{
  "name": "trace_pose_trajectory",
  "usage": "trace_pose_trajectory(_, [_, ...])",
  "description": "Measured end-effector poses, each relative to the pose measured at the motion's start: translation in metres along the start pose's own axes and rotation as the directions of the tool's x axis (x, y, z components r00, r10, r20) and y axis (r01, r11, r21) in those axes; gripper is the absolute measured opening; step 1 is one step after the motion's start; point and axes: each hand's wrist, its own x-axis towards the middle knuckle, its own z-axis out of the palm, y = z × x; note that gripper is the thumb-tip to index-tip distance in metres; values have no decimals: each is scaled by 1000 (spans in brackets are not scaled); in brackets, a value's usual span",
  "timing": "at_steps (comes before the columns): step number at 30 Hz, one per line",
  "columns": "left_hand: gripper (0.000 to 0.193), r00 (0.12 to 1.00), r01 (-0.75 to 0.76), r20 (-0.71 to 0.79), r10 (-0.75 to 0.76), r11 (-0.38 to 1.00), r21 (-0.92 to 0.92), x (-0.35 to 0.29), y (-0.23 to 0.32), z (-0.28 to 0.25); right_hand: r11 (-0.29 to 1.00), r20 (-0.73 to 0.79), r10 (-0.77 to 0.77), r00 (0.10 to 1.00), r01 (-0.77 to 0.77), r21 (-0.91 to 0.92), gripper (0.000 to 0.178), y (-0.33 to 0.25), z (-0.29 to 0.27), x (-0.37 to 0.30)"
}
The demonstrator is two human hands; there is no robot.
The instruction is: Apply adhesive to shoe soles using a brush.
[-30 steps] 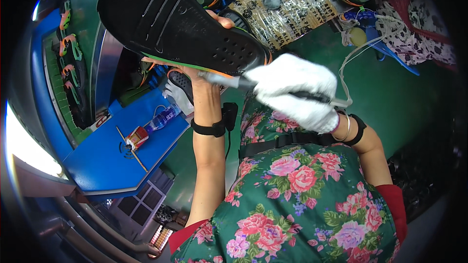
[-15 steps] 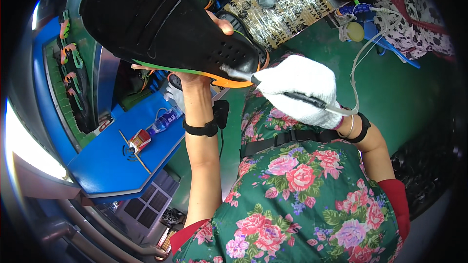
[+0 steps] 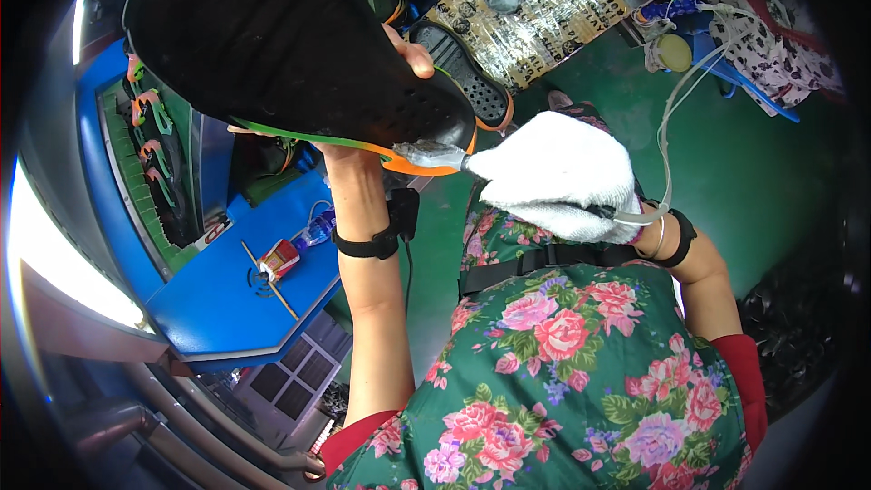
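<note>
A large black shoe [image 3: 263, 45], underside up with a green and orange edge, fills the upper left of the head view. My bare left hand [image 3: 413, 54] is closed around its narrow end, fingers showing on the far side; most of the palm is hidden beneath. My right hand [image 3: 558, 177], in a white knitted glove, pinches a brush [image 3: 431, 155] joined to a clear tube [image 3: 667, 141]. Its pale, flattened bristles touch the shoe's near edge, beside the orange strip and a patch of small holes. Behind lies a separate black sole [image 3: 464, 75].
A taped tan board [image 3: 522, 14] lies beyond the hands. At left, a blue table [image 3: 209, 308] bears a red can [image 3: 279, 259], a stick and a bottle. More shoes [image 3: 156, 150] line a green conveyor. A yellowish round container [image 3: 673, 53] stands at right.
The bristles have shifted left and down from the holed area to the shoe's orange edge, and are spread flatter. The shoe has moved slightly left, uncovering more of the sole behind.
</note>
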Motion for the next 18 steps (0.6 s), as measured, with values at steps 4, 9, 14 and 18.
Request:
trace_pose_trajectory(4, [109, 988, 64, -136, -74, 995, -77, -3, 1, 9, 1000, -6, 8, 1000, -8, 19, 34, -14, -4, 11])
trace_pose_trajectory(9, [104, 992, 82, -101, -80, 996, 21, 2, 2, 9, 999, 91, 22, 996, -24, 23, 34, -12, -3, 11])
trace_pose_trajectory(14, [115, 993, 112, -26, -113, 993, -25, -1, 6, -5, 1000, 83, 24, 996, -23, -11, 31, -14, -8, 7])
trace_pose_trajectory(18, [120, 991, 111, -66, -113, 993, -38, -2, 6, -2, 997, 83, 54, 995, -49, -60, 29, -14, -14, 15])
